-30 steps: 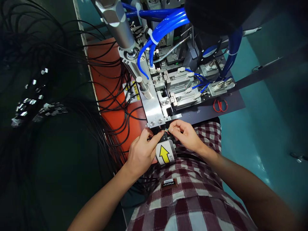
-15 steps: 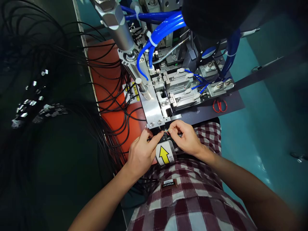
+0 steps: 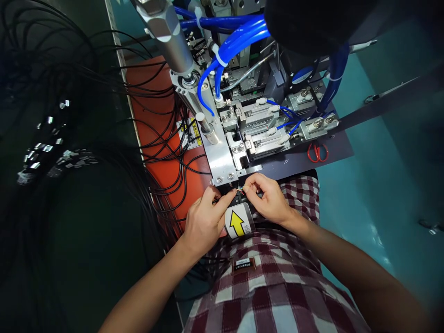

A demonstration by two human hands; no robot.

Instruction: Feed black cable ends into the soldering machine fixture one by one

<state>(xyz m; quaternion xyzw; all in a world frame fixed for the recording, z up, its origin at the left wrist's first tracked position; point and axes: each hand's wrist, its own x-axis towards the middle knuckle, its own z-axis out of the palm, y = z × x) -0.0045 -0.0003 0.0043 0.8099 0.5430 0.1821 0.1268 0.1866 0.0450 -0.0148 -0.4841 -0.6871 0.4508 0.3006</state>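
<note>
At the near edge of the machine (image 3: 222,159), my left hand (image 3: 205,217) pinches a black cable, mostly covered by the fingers. Thin coloured wires (image 3: 240,190) fan out of the cable's end between my two hands. Thumb and forefinger of my right hand (image 3: 266,198) are pressed together on the tips of these wires; the exact grip is too small to make out. Just below the fingers is a white label with a yellow arrow (image 3: 237,224).
Many black cables (image 3: 173,180) run across an orange board (image 3: 149,120) on the left. Blue air tubes (image 3: 239,39) arch over metal cylinders. Red-handled scissors (image 3: 317,152) lie on the dark plate at right. Shiny cable ends (image 3: 41,148) hang at far left.
Both hands stay at nearly the same spot, still holding the cable and its wires. Only a very slight shift of the view shows.
</note>
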